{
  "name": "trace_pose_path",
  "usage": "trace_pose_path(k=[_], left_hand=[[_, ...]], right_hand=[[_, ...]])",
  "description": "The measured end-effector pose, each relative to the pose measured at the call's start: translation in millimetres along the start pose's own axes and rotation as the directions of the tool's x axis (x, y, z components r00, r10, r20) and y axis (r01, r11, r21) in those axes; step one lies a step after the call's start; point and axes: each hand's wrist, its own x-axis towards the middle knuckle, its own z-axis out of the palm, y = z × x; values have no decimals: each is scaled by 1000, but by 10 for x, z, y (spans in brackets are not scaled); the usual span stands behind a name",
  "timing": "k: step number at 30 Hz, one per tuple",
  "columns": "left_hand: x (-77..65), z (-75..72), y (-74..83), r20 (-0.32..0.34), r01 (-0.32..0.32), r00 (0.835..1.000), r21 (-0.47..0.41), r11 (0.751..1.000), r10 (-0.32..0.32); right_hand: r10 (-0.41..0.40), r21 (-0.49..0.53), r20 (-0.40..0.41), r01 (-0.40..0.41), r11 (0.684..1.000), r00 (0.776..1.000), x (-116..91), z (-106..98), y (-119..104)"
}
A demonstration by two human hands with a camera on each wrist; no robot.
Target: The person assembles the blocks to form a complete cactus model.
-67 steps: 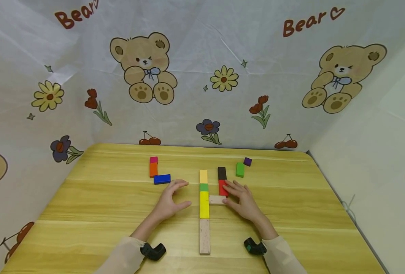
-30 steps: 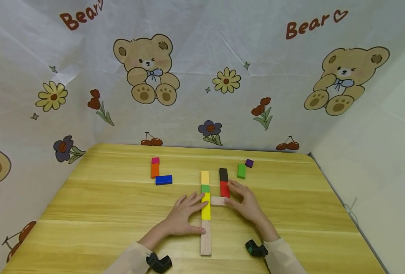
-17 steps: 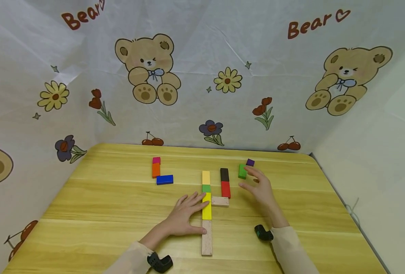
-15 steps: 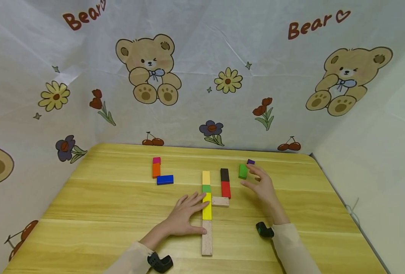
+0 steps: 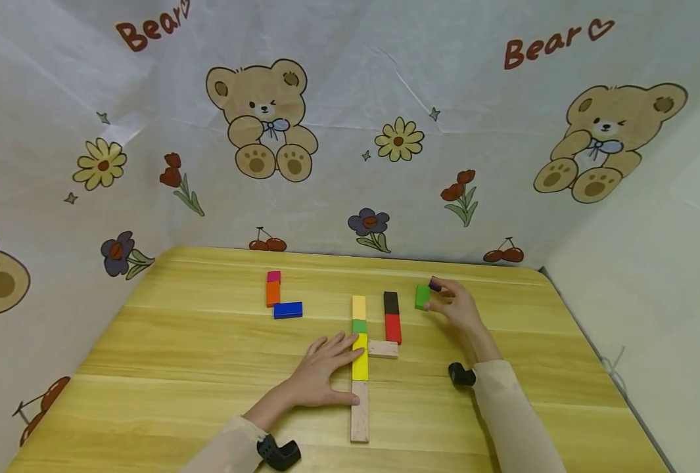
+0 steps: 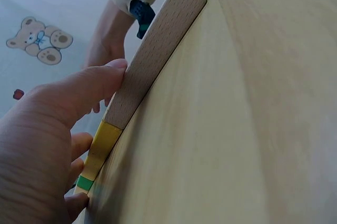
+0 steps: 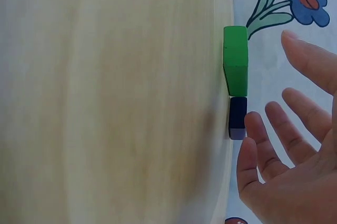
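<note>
My left hand [image 5: 314, 380] lies spread over a column of blocks, fingertips on the long yellow block [image 5: 360, 369] and thumb at the plain wooden block [image 5: 359, 424]. In the left wrist view the thumb touches the side of that wooden block [image 6: 158, 50]. At the back right, my right hand [image 5: 461, 307] reaches to a light green block [image 5: 422, 297] and a small purple block [image 5: 434, 284], its loosely bent fingers around them. The right wrist view shows the fingers beside the purple block [image 7: 238, 116], which stands end to end with the green block [image 7: 236, 60].
A short plain block [image 5: 383, 349] juts right from the column, with a red block [image 5: 393, 328] and a black block [image 5: 391, 303] beyond it. Blue [image 5: 288, 310], orange [image 5: 273, 293] and pink [image 5: 274, 276] blocks lie at the back left. A printed cloth [image 5: 338, 184] hangs behind the table.
My right hand has left the red and short plain blocks and moved back and right to the green and purple ones. Earlier my left hand came onto the column and has stayed there.
</note>
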Motion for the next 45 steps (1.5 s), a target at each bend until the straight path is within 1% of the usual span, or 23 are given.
trace_pose_path(k=[3,7,12,18,22,28,35,45], left_hand=[[-1,3,-2,-1,0,1000,2,1000,0],[1,16,-12,4,3,1000,3,1000,-3],[4,23,-18,11,17,1000,-1,1000,-17],[2,13,-12,11,22,1000,0,1000,-22],[2,6,-8,6,14,1000,0,1000,-14],[2,8,-15,0,6,1000,-3,1000,-6],[-2,13,-13,13,24,1000,-1,1000,-24],[0,19,-20,6,12,1000,-9,1000,-12]], right_hand=[[24,14,15,-24,1000,1000,19,6,-5],[44,8,32,-45,999,999,42,31,-4],[42,-27,45,-41,999,998,67,65,9],[19,-51,70,-15,999,997,90,76,49],[14,-66,89,-8,998,996,98,72,77],[26,-55,111,-20,998,993,107,66,100],[32,-31,112,-28,999,993,110,71,96],[47,-23,91,-46,999,995,123,70,107]])
